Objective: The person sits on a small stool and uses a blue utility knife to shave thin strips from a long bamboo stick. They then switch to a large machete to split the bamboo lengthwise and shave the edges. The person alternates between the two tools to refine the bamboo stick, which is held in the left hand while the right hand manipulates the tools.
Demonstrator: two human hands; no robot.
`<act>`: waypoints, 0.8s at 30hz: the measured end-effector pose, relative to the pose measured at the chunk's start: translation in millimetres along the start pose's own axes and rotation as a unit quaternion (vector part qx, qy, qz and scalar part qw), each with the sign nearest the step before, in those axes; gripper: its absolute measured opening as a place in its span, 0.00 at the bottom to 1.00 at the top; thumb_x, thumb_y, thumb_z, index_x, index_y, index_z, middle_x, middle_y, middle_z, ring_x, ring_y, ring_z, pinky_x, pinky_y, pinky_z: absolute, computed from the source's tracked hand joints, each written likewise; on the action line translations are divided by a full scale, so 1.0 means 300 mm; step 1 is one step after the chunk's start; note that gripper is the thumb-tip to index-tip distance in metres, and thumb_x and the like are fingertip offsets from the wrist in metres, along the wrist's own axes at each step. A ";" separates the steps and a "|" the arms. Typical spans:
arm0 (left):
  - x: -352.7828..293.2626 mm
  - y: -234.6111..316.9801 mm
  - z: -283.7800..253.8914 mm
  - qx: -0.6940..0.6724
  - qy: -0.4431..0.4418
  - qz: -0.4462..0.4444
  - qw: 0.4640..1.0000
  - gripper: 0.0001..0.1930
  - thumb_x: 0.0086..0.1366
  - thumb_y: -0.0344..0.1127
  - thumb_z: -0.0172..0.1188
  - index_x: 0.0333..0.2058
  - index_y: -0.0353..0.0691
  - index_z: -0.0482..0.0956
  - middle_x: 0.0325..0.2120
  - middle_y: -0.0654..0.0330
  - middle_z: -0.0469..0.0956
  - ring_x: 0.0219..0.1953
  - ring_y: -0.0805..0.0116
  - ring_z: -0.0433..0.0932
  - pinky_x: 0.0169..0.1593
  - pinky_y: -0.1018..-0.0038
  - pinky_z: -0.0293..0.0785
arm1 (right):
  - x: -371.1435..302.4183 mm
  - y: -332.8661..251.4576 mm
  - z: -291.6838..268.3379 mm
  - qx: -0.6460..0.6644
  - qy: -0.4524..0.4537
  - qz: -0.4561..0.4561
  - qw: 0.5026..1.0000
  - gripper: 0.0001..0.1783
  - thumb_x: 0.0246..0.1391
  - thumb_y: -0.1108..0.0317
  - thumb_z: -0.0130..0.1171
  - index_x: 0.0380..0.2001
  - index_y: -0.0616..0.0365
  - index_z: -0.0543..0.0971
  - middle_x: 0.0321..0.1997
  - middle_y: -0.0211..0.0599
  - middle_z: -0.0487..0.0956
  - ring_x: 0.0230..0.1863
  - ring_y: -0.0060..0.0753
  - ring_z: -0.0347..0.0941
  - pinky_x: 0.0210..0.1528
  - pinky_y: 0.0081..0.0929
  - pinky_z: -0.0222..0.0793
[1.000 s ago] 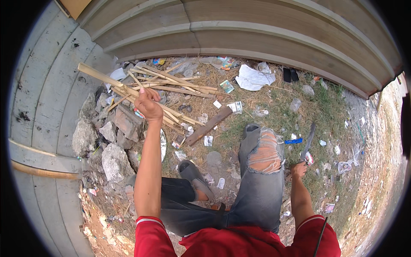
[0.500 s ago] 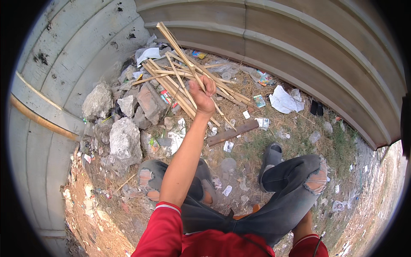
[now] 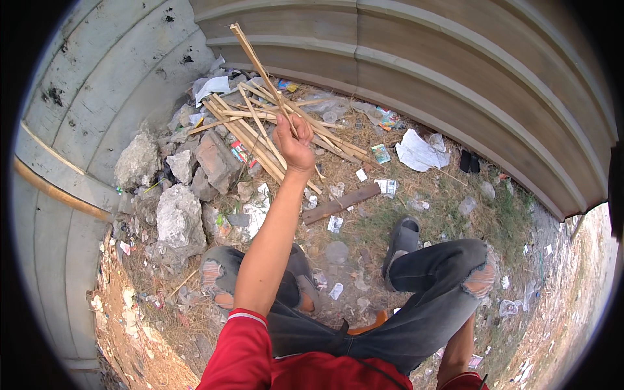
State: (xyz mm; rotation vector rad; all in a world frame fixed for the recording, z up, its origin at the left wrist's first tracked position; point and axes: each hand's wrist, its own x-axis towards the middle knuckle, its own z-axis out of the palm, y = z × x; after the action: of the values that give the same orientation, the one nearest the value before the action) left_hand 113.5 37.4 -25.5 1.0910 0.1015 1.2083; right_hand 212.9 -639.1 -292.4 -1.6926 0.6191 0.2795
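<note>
My left hand [image 3: 294, 142] is closed around a thin wooden strip [image 3: 255, 60], its arm stretched forward over the ground. The strip rises from my fist toward the upper left, and its far end stands in front of the metal sheeting. Beneath and beyond the fist lies a loose pile of similar wooden strips [image 3: 250, 140], crossing one another at different angles. My right forearm [image 3: 459, 348] goes down beside my right thigh, which hides the hand, so its fingers do not show.
Broken concrete chunks [image 3: 180, 218] and a brick-like block [image 3: 218, 161] lie left of the pile. A short dark plank [image 3: 341, 203] rests before my feet. Corrugated metal walls [image 3: 442, 71] stand ahead and left. Paper scraps [image 3: 421, 151] and black sandals [image 3: 469, 161] litter the grass.
The view has shifted slightly, so the scene sits a little further left. The strip in my left hand is tilted more steeply above the pile. My right hand stays low by the thigh.
</note>
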 end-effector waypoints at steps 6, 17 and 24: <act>-0.002 0.004 -0.010 -0.027 0.028 -0.043 0.998 0.35 0.71 0.68 0.35 0.17 0.43 0.63 0.09 0.66 0.56 0.12 0.72 0.56 0.19 0.77 0.51 | -0.442 -0.649 -0.041 -0.090 0.082 -0.123 0.985 0.22 0.64 0.46 0.57 0.31 0.54 0.74 0.19 0.20 0.66 0.19 0.14 0.63 0.18 0.17 0.58; -0.011 -0.077 -0.009 -0.122 0.111 -0.123 0.979 0.31 0.73 0.60 0.39 0.15 0.47 0.61 0.07 0.68 0.56 0.09 0.75 0.52 0.15 0.77 0.44 | -1.140 -0.832 0.698 0.009 -0.256 -0.246 0.935 0.13 0.68 0.60 0.55 0.34 0.58 0.71 0.18 0.23 0.66 0.15 0.14 0.61 0.16 0.16 0.54; -0.031 -0.129 0.010 -0.072 0.055 -0.062 0.994 0.22 0.72 0.44 0.41 0.17 0.45 0.60 0.08 0.67 0.56 0.09 0.77 0.52 0.15 0.77 0.44 | -1.073 -0.329 1.030 -0.203 -0.393 -0.185 0.877 0.27 0.65 0.48 0.56 0.38 0.69 0.79 0.18 0.39 0.75 0.21 0.28 0.72 0.28 0.32 0.68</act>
State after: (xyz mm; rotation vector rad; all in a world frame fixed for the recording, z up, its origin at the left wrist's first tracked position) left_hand 138.4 30.4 -56.1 0.8802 0.1628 1.1453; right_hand 47.0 -251.7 -115.3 -1.8498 -0.3984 0.8068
